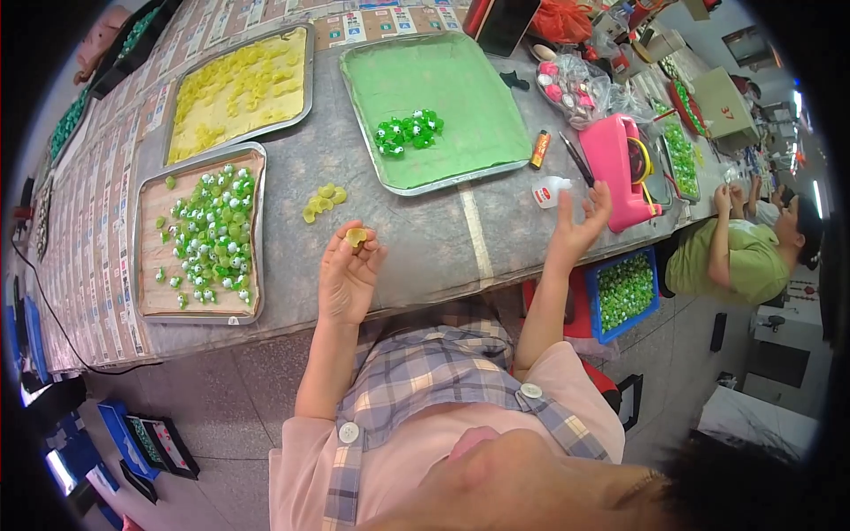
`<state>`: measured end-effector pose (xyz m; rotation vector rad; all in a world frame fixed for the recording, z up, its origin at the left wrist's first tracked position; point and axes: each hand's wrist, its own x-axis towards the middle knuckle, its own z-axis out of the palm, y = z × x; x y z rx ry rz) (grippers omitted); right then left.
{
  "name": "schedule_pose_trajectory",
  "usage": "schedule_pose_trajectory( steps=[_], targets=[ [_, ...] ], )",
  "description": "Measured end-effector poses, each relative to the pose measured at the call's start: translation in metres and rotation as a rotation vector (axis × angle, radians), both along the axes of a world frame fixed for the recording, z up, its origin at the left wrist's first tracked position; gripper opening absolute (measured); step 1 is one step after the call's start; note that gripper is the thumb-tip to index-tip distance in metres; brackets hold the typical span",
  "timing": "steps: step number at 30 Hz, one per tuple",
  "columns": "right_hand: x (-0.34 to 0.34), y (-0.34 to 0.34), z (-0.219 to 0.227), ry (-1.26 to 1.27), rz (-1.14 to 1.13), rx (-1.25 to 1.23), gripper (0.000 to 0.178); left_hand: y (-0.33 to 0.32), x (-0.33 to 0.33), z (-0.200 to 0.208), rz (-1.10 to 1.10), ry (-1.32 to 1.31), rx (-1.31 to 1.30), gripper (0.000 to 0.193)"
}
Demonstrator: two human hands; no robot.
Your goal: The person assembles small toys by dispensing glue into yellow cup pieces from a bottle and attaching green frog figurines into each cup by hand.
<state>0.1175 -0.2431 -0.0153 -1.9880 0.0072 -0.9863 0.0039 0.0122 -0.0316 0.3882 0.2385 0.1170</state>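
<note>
My left hand (347, 273) is raised over the table's near edge, its fingertips pinched on a small yellow plastic piece (356, 236). A little pile of the same yellow pieces (324, 201) lies on the grey table just beyond it. My right hand (580, 223) hovers open, fingers spread, near a small white glue bottle (551, 189) and beside a pink tape dispenser (620, 168). A metal tray with a green liner (460, 124) holds a cluster of green pieces (407, 131).
At left, a tray with a brown liner (150, 257) carries several green-and-white pieces; behind it stands a tray of yellow pieces (239, 88). A blue bin of green pieces (625, 290) sits under the table's right end. Another person in a green top (735, 257) sits at right.
</note>
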Motion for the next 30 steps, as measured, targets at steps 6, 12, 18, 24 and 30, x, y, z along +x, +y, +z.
schedule_pose_trajectory(
  steps=[6,12,18,24,30],
  targets=[
    [0.009,-0.012,-0.015,0.422,0.075,-0.236,0.035,-0.004,0.000,0.001,-0.022,0.002,0.018,0.032],
    [-0.019,0.049,0.025,0.291,0.618,0.501,0.025,-0.008,0.002,0.003,-0.092,-0.020,0.057,0.033],
    [-0.045,0.081,0.051,0.138,0.794,0.377,0.032,-0.009,0.000,0.005,-0.107,-0.039,0.025,0.029],
    [-0.045,0.101,0.049,-0.079,0.850,0.149,0.036,-0.008,-0.002,0.009,-0.066,0.058,0.049,0.019],
    [-0.052,0.112,0.054,-0.069,0.807,-0.086,0.038,-0.006,-0.002,0.010,-0.073,0.027,0.038,0.021]
  ],
)
